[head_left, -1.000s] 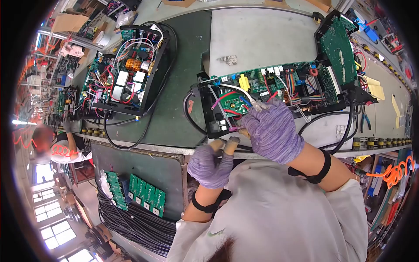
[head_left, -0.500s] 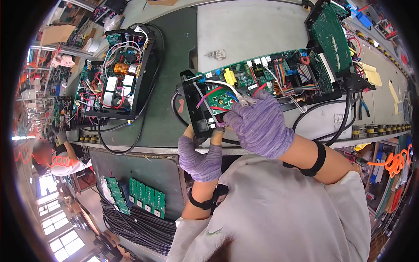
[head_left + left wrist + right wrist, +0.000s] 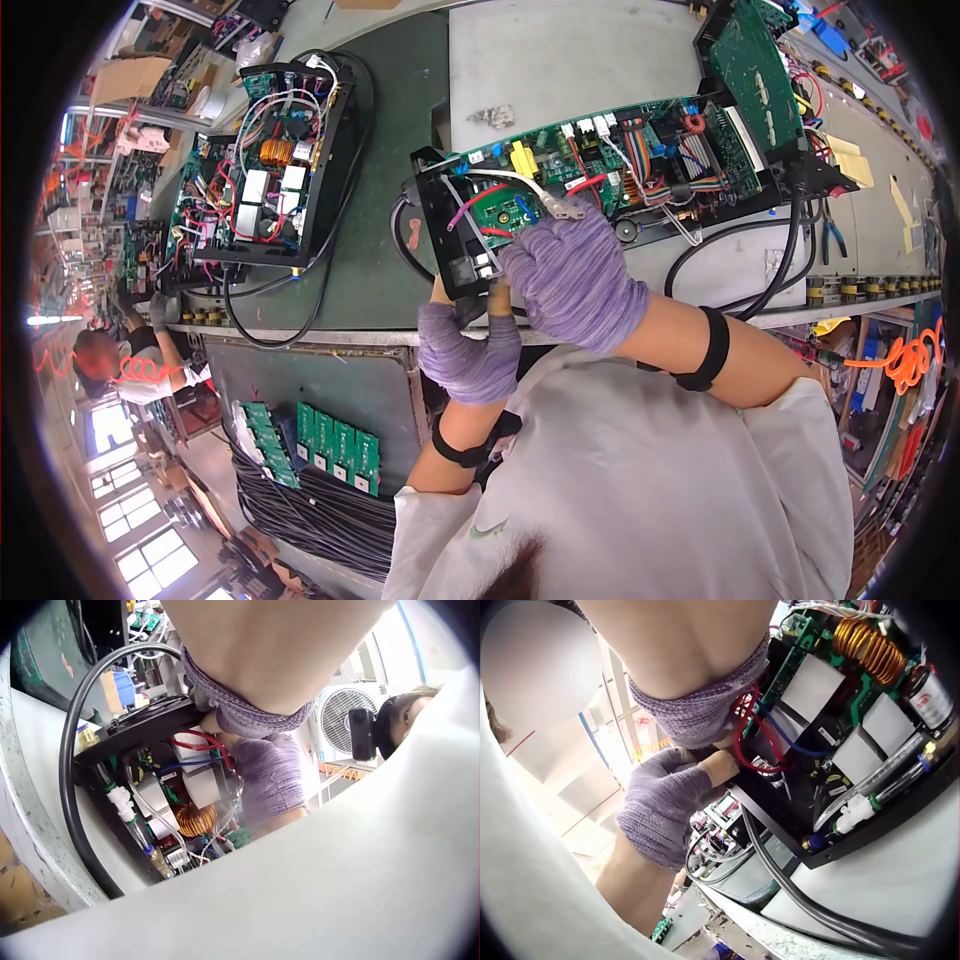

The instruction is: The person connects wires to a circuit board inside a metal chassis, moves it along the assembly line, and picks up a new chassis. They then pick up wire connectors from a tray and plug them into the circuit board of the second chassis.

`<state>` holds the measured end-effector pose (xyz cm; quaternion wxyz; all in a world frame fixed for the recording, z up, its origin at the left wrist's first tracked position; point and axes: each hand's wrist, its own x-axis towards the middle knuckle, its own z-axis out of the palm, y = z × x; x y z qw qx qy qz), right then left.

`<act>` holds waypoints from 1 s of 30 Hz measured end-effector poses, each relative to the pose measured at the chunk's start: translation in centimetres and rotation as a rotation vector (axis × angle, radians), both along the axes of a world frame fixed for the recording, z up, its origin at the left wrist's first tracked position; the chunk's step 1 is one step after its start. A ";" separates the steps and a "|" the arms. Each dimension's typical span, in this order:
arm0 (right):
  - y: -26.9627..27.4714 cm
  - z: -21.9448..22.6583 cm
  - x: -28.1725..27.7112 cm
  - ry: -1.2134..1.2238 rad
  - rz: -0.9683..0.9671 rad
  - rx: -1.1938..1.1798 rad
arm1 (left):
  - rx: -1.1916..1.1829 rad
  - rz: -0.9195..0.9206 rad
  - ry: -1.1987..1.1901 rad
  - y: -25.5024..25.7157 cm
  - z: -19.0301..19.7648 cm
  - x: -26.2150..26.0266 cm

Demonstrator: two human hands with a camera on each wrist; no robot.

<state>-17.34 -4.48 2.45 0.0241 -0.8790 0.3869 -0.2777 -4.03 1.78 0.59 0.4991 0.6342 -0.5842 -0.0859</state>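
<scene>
In the head view, an opened black equipment case [image 3: 660,222] full of green circuit boards and wires lies at the bench's front edge. The left hand [image 3: 468,355], in a purple glove with bare fingertips, grips the near corner of its end panel [image 3: 440,225], finger and thumb apart around it. Just inside that panel, the gloved right hand [image 3: 578,280] has its fingers curled and pinches a red wire [image 3: 739,746]; its fingertips are hidden. White cable lugs [image 3: 565,208] stick out above its knuckles. The right wrist view shows a left fingertip [image 3: 720,766] pressed to the panel edge.
A second opened case [image 3: 265,180] stands at the left with its black cord looping beside it. Pliers [image 3: 833,235] lie at the right. Several small green boards [image 3: 340,450] and a bundle of black cables [image 3: 310,520] are below the bench. Another person [image 3: 140,350] works far left.
The left hand has moved up from below the bench edge onto the case's end panel. The right hand has shifted toward that same corner. The head view has turned slightly.
</scene>
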 end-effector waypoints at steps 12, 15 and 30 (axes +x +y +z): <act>-1.0 4.9 -1.4 -0.130 -0.169 -0.025 | -0.064 -0.091 0.002 -0.7 0.7 2.2; -1.4 5.2 0.5 0.028 -0.207 -0.019 | -0.196 -0.085 -0.211 -1.6 1.7 1.6; -1.2 2.3 -2.4 -0.141 -0.128 -0.205 | -0.130 -0.151 -0.052 -2.2 1.0 0.6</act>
